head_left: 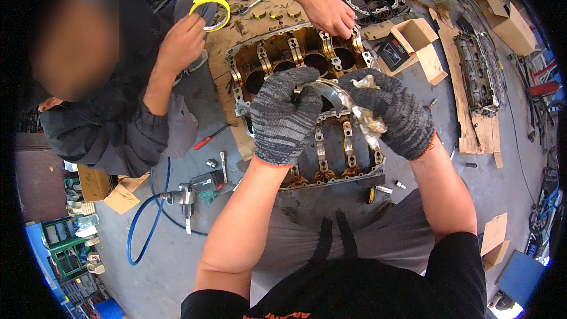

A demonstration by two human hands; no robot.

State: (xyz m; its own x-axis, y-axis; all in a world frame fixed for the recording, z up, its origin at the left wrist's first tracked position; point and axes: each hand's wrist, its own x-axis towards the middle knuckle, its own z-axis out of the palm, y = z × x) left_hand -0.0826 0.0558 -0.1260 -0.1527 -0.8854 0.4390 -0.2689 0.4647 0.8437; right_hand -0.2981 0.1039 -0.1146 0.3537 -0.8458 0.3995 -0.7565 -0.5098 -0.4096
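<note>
Both my hands, in grey-black knit gloves with orange cuffs, are raised over an engine block (374, 176). My left hand (284, 115) pinches one end of a curved, shiny metal bearing shell (334, 92) between thumb and fingers. Closed around a crumpled, brown-stained rag or wrapping (371, 123), my right hand (397, 109) is at the shell's other end. The cloth-like material touches the shell there. Beneath my hands, the block's cylinder bores and bearing saddles show, partly hidden by the gloves.
A co-worker's hand (328, 13) rests at the block's far edge; their other hand (182, 44) holds a yellow ring (227, 13). An impact wrench (188, 196) with a blue hose lies left, near a red screwdriver (211, 137). An open carton (413, 44) and a cylinder head (477, 74) are right.
</note>
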